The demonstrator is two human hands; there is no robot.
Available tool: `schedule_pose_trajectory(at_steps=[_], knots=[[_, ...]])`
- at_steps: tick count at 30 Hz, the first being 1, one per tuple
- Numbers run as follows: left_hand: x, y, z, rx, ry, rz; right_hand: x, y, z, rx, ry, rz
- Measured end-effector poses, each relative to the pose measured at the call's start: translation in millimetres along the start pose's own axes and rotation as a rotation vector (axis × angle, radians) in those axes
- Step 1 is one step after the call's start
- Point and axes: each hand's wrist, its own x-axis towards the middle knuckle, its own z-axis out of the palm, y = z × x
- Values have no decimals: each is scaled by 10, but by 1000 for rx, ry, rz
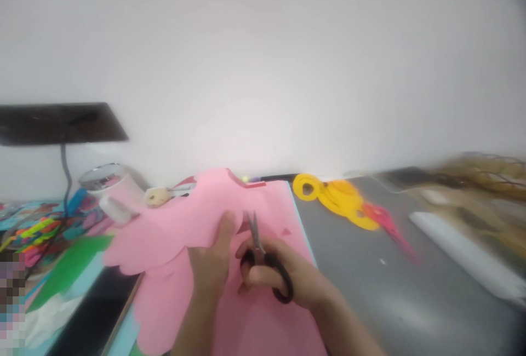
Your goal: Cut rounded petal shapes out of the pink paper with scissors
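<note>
Right hand [293,264] grips black-handled scissors [258,253], blades parted; left hand [210,265] clamps pink paper [170,230] under its thumb.

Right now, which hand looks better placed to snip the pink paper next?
Probably the right hand: it holds the black-handled scissors, blades parted beside the pink paper. The left hand grips that paper, thumb on top.
</note>
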Motion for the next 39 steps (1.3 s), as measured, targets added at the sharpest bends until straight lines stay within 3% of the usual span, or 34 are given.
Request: schedule_pose_trajectory(at_steps=[3,8,11,15,29,39], knots=[[21,26,-1,-28,52,23,-2,3,-12,6,-13,-13],[64,-76,-34,1,-38,66,-10,-11,-53,27,42,-79],[112,-178,-58,4,-66,66,-10,-13,-76,-41,140,-37],[165,-245,-81,34,-25,135,-14,-10,-83,-97,124,26],[125,-297,-97,49,-190,104,-16,-124,-47,-129,133,-91],[32,-176,-118,93,-239,84,-13,-67,-42,-169,185,-136]])
